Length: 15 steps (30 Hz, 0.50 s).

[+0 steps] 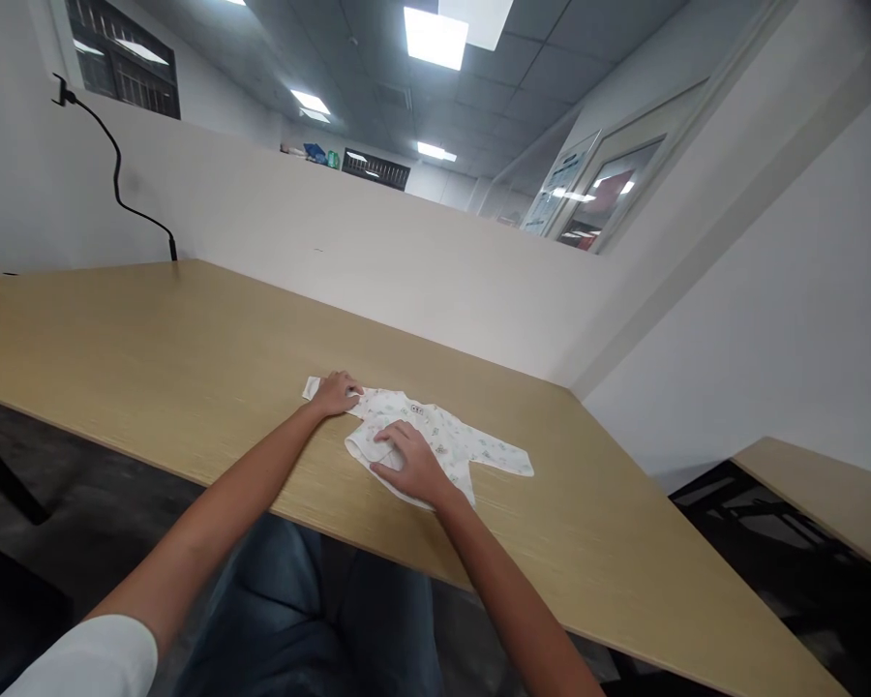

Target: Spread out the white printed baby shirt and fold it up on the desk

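A small white baby shirt (pixel 441 428) with a pale print and long sleeves lies spread on the wooden table, its collar toward the far side. My left hand (pixel 336 393) rests on the sleeve at the left, fingers stretched over the cloth, and the cuff shows past the wrist. Over the lower body of the shirt, near the hem, is my right hand (pixel 415 467), its thumb and fingers apart and touching the fabric. The right sleeve lies stretched out to the side, untouched.
The wooden table (pixel 189 339) ends at a low white partition (pixel 377 266). A black flexible stand (pixel 118 169) rises at the far left corner. Another table (pixel 820 494) stands to the right. My legs are under the near edge.
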Available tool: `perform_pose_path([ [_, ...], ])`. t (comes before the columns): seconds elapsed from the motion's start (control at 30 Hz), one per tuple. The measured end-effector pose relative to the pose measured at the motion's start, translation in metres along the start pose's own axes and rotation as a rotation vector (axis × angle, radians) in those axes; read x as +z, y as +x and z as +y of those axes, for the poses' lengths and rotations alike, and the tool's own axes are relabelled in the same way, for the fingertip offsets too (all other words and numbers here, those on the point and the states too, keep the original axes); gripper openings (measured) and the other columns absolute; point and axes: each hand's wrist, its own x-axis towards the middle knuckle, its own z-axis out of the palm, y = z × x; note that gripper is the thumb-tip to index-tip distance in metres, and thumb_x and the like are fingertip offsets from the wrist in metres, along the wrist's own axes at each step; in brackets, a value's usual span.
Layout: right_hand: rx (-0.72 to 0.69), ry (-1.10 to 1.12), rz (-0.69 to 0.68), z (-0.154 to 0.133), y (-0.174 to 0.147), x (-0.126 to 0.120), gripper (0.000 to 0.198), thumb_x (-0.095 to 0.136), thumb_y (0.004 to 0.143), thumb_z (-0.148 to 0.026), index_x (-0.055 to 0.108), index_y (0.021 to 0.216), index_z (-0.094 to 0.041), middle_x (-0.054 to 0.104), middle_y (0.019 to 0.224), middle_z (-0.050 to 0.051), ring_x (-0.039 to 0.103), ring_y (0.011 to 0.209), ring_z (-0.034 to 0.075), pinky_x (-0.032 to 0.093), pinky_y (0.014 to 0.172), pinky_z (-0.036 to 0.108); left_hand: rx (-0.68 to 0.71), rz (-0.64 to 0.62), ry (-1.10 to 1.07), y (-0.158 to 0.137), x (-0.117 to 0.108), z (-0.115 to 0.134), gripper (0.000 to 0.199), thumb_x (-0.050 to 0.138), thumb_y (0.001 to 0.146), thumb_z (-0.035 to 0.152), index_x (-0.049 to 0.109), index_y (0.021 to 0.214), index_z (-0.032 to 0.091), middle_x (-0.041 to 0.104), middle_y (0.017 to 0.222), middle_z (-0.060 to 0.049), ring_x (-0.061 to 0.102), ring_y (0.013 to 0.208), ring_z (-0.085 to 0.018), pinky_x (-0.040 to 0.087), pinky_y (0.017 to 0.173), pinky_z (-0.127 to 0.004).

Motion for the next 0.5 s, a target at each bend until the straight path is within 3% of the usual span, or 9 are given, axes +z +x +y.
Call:
perform_pose_path([
  [0.1,-0.018,0.039,0.038,0.002,0.002,0.000,0.006,0.069,0.087,-0.027,0.067,0.090,-0.022,0.067,0.095,0.005,0.060,0.095,0.022,0.044,0.091,0.038,0.005,-0.006,-0.008,0.000,0.001,-0.001,0.027,0.063,0.081,0.027,0.081,0.101,0.024,0.071,0.112,-0.007,0.061,0.111,-0.028,0.047,0.102,-0.041],
  [0.23,0.041,0.259,0.097,0.009,-0.005,-0.028,0.018,0.066,0.090,-0.036,0.062,0.080,-0.021,0.064,0.083,0.004,0.059,0.083,0.020,0.046,0.081,0.034,-0.007,0.004,-0.015,0.001,0.003,-0.001,0.026,0.064,0.081,0.029,0.081,0.101,0.026,0.071,0.113,-0.007,0.061,0.112,-0.029,0.046,0.103,-0.043],
  [0.3,0.077,0.369,-0.001,0.011,-0.009,-0.046,0.024,0.068,0.089,-0.042,0.063,0.077,-0.021,0.066,0.082,0.005,0.061,0.082,0.020,0.047,0.080,0.034,-0.017,0.010,-0.028,0.001,0.004,-0.001,0.025,0.064,0.082,0.029,0.081,0.100,0.027,0.071,0.114,-0.006,0.060,0.114,-0.029,0.046,0.103,-0.043],
  [0.4,0.151,0.466,-0.323,0.011,-0.014,-0.067,0.027,0.071,0.088,-0.046,0.071,0.083,-0.020,0.071,0.087,0.006,0.065,0.086,0.021,0.049,0.085,0.034,-0.024,0.015,-0.050,0.002,0.006,-0.003,0.024,0.064,0.081,0.028,0.081,0.098,0.027,0.071,0.113,-0.006,0.060,0.113,-0.028,0.046,0.103,-0.042],
  [0.43,0.185,0.454,-0.379,0.011,-0.016,-0.072,0.027,0.072,0.087,-0.047,0.073,0.085,-0.020,0.072,0.088,0.007,0.065,0.086,0.021,0.049,0.085,0.034,-0.022,0.020,-0.054,0.002,0.006,-0.004,0.024,0.065,0.081,0.028,0.081,0.098,0.027,0.071,0.112,-0.006,0.060,0.113,-0.028,0.045,0.103,-0.041],
  [0.5,0.267,0.375,-0.365,0.012,-0.020,-0.076,0.030,0.073,0.086,-0.049,0.074,0.082,-0.019,0.072,0.082,0.005,0.063,0.080,0.018,0.047,0.079,0.031,-0.017,0.025,-0.055,0.003,0.007,-0.005,0.023,0.065,0.081,0.028,0.081,0.097,0.027,0.072,0.112,-0.006,0.060,0.112,-0.028,0.046,0.103,-0.041],
])
